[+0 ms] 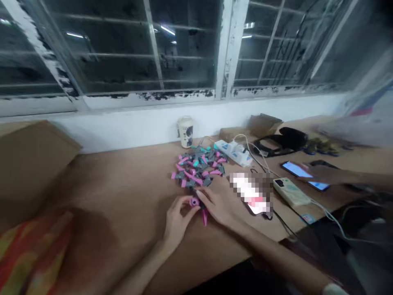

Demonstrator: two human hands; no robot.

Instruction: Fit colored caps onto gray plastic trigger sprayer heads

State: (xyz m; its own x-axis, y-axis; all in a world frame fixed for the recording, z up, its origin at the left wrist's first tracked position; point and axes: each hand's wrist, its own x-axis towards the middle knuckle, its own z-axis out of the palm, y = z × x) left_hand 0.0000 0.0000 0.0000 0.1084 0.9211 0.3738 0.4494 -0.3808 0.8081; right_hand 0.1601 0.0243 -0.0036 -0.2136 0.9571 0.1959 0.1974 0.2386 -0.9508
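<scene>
My left hand (179,219) pinches a small pink and grey plastic part (194,201) between thumb and fingers; a round pink end with a dark hole faces me. My right hand (215,207) is closed on the other side of the same part, its fingertips partly hiding the grey portion. A pink strip (204,217) hangs down between the hands; I cannot tell whether it belongs to the held part. Just beyond my fingers lies a pile of similar pink, grey and teal plastic parts (199,164).
Behind the pile stand a paper cup (185,132) and a white power strip (233,152) with cables. To the right lie a lit phone (250,192) and a pale power bank or phone (291,191). Another person's hand (319,174) touches a phone (305,175). A cardboard box (33,159) stands left.
</scene>
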